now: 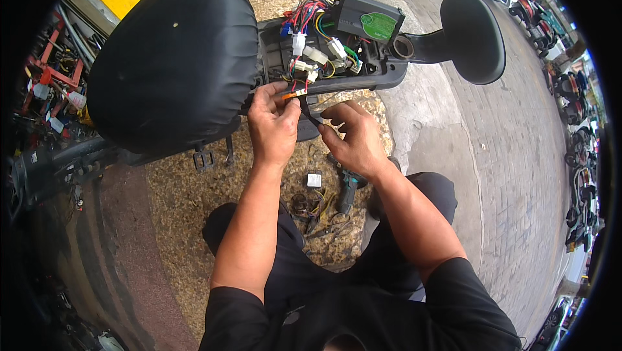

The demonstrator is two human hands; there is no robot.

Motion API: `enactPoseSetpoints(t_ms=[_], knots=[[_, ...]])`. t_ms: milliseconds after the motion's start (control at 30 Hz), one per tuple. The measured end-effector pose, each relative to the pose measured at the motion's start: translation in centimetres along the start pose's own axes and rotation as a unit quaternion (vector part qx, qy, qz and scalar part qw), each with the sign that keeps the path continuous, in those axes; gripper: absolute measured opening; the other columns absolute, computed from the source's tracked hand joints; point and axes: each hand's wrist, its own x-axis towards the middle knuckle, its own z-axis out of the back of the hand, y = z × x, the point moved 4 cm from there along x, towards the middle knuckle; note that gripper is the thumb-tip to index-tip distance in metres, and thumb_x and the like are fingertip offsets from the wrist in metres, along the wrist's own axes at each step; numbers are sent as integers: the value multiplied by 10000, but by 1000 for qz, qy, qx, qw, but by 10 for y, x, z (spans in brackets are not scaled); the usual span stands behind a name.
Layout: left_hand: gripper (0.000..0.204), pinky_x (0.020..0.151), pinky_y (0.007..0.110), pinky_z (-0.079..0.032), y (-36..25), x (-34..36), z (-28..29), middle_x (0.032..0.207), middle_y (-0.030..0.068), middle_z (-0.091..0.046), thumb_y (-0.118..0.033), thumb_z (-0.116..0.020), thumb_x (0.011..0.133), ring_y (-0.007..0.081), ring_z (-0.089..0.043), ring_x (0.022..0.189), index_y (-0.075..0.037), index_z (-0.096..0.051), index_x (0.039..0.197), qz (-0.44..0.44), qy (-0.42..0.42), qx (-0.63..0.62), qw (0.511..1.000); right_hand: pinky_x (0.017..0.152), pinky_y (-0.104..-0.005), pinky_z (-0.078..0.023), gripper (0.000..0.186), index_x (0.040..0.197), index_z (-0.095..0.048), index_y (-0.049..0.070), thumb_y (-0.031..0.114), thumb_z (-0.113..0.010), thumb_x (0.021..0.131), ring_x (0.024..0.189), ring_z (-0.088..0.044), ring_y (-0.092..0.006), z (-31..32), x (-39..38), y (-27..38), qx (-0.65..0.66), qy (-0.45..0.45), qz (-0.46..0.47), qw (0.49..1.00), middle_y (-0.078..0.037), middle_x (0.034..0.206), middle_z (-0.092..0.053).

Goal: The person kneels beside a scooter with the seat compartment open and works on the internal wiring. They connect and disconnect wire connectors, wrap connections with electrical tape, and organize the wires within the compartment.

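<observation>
My left hand [275,129] pinches a small white-and-orange wire connector [295,94] between thumb and fingers. Red wires rise from it toward the open compartment of an electric scooter. A thin black strip [312,118], perhaps tape or cable, runs from the connector to my right hand [357,136], whose thumb and forefinger are closed on its end. Just beyond my hands lie several white plugs [316,55] and a bundle of coloured wires [311,11]. A black controller box [368,17] with a green label sits at the compartment's right end.
The scooter's black seat [175,59] fills the left, and a padded backrest [473,38] sticks out right. Between my legs, a teal-and-black power tool [348,193], a small white-topped box [314,179] and loose wires [311,212] lie on the ground. Cluttered shelves stand far left.
</observation>
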Motion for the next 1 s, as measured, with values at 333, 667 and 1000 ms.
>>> enactPoseSetpoints(t_ms=[333, 667, 1000], knots=[[327, 702, 248, -533, 0, 0, 1, 1003, 85, -686, -26, -657, 908, 96, -623, 834, 40, -577, 1218, 12, 8, 32, 999, 710, -410, -546, 127, 902, -676, 18, 56, -743, 801, 785, -696, -334, -4, -4, 3, 16, -9, -15, 1000, -149, 839, -696], [312, 690, 228, -500, -2, 0, -1, 945, 88, -688, 16, -644, 897, 87, -616, 791, 59, -558, 1194, 18, 0, 16, 1000, 683, -438, -536, 89, 861, -660, 35, 49, -716, 794, 766, -680, -367, -4, -3, 7, -13, -14, 25, 1000, -161, 819, -677], [411, 656, 250, -510, 0, -7, 1, 918, 67, -671, 5, -614, 901, 88, -605, 734, 17, -518, 1300, 37, 23, 22, 999, 617, -467, -494, 145, 838, -624, 83, 30, -721, 745, 710, -606, -356, 9, -11, 38, -181, -66, 138, 971, -119, 792, -577]])
